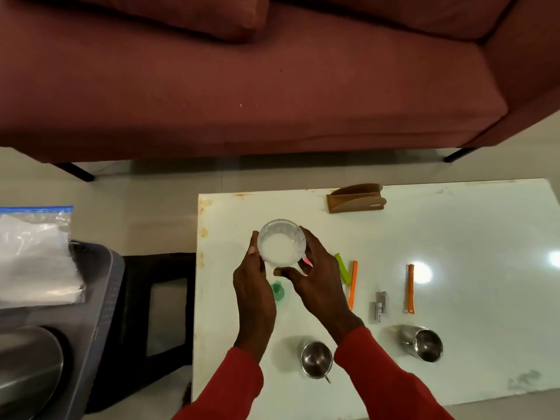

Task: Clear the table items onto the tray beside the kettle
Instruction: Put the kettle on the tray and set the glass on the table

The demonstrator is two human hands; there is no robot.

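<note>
A clear glass bowl with white powder in it is held above the left part of the white table. My left hand grips its left side and my right hand grips its right side. A pink item shows at my right fingers. On the table lie a green lid, a green clip, two orange sachets, grey packets and two steel cups. The grey tray stands at the left with the steel kettle on it.
A clear zip bag lies on the tray's far part. A brown holder stands at the table's far edge. A black stool sits between tray and table. A maroon sofa fills the background.
</note>
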